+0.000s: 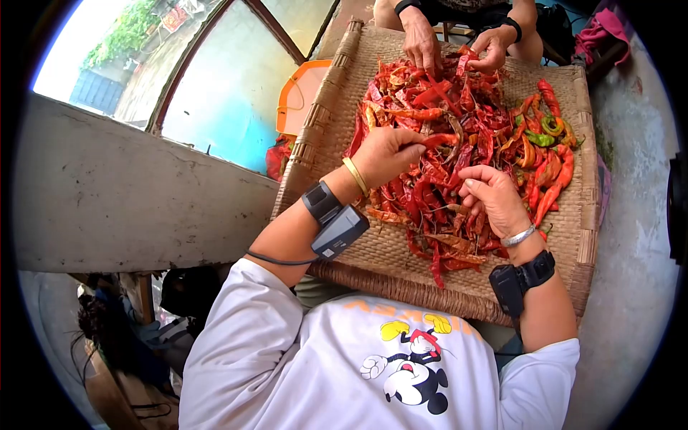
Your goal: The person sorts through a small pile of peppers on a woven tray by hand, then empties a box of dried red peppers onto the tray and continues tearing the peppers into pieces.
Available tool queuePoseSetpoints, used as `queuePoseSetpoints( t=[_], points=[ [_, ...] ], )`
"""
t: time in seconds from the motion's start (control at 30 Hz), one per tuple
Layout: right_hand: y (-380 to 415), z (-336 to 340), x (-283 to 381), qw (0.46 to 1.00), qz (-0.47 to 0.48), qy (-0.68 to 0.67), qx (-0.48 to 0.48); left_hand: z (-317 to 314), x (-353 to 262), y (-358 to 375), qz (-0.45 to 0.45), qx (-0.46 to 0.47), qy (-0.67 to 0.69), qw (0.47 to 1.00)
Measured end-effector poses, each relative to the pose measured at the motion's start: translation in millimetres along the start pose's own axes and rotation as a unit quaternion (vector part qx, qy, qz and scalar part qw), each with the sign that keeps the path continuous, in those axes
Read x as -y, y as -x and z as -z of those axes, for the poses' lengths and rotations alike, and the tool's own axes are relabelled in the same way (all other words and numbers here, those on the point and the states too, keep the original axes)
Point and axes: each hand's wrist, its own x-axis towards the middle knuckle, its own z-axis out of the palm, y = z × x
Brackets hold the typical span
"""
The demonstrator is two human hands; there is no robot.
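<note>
Red dried chili peppers lie heaped on a woven bamboo tray. My left hand is over the left side of the heap, its thumb and fingers closed on a red chili pepper that points to the right. Over the heap's right part, my right hand has its fingers curled in with thumb and forefinger close together. Whatever it may hold is too small or hidden to make out. Fresher red peppers and a green pepper lie to the right of the main heap.
Across the tray, another person's two hands handle peppers at the heap's far edge. An orange-rimmed container and a red bag stand left of the tray. A low wall runs along the left. Pink cloth lies at the far right.
</note>
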Motion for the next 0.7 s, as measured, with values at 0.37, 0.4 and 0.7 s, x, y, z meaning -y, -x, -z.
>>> queuePoseSetpoints(
  t=[0.37, 0.4, 0.7],
  points=[
    [4, -7, 2, 0.979, -0.013, 0.187, 0.085, 92, 38, -8, 0.074, -0.280, 0.411, 0.864],
    [4, -7, 2, 0.979, -0.013, 0.187, 0.086, 99, 42, -9, 0.036, -0.328, 0.429, 0.841],
    [1, -1, -8, 0.945, 0.095, 0.299, 0.089, 88, 67, -15, 0.012, -0.389, 0.032, 0.921]
  ],
)
